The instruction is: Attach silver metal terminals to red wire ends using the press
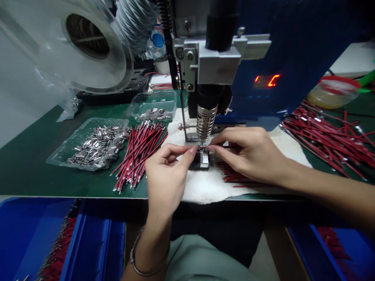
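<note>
Beneath the metal tip (pixel 203 134) of a blue bench machine (pixel 293 50), both my hands meet at a small metal fixture (pixel 204 159). My left hand (pixel 170 171) is closed in a pinch at the fixture's left side; what sits between thumb and index finger is too small to make out. From the right, my right hand (pixel 249 152) pinches a thin red-and-black wire (pixel 202 147) whose end lies under the tip. Below my right palm, several red wires (pixel 237 175) rest on a white cloth (pixel 199 191).
To the left lie a bundle of red-and-black wires (pixel 137 156) and a clear tray (pixel 58 158) of small metal parts, with a smaller tray (pixel 172 103) behind. More wires (pixel 331 136) spread at right near a red-lidded tub (pixel 334 91). Blue bins (pixel 96 238) stand below the table edge.
</note>
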Demonstrator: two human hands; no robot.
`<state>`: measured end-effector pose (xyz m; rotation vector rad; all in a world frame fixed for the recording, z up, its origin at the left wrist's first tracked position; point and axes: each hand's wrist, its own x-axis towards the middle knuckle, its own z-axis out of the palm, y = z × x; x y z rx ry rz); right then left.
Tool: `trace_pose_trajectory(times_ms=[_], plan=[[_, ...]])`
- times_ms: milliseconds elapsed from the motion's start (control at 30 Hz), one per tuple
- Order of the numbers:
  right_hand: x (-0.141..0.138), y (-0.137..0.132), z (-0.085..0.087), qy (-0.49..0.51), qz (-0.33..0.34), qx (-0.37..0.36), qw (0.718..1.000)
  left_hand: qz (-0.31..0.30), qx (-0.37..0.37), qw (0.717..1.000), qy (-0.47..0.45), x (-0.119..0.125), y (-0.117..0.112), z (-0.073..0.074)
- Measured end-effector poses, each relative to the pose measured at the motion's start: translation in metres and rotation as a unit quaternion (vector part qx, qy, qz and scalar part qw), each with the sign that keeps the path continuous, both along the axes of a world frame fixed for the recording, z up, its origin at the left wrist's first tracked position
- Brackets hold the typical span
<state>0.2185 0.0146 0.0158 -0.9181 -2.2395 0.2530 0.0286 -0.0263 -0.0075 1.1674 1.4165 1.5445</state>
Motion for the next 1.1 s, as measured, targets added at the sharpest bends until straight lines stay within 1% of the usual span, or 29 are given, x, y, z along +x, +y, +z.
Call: trace_pose_trajectory(times_ms=[433,767,1100], plan=[[-0.0014,-0.0015,0.0011,0.026,-0.023,-0.047,0.998,-0.002,0.009,1.0,0.006,-0.0003,-0.0005,-0.0002],[-0.0019,-0.002,-0.0002,0.028,-0.023,-0.045,0.998,-0.003,0.004,1.0,0.011,-0.0018,-0.0005,-0.0013],[-0.0026,-0.0007,-0.0014,0.033,-0.012,-0.039,0.999,-0.007,0.004,1.0,0.002,-0.001,-0.0005,0.0007]])
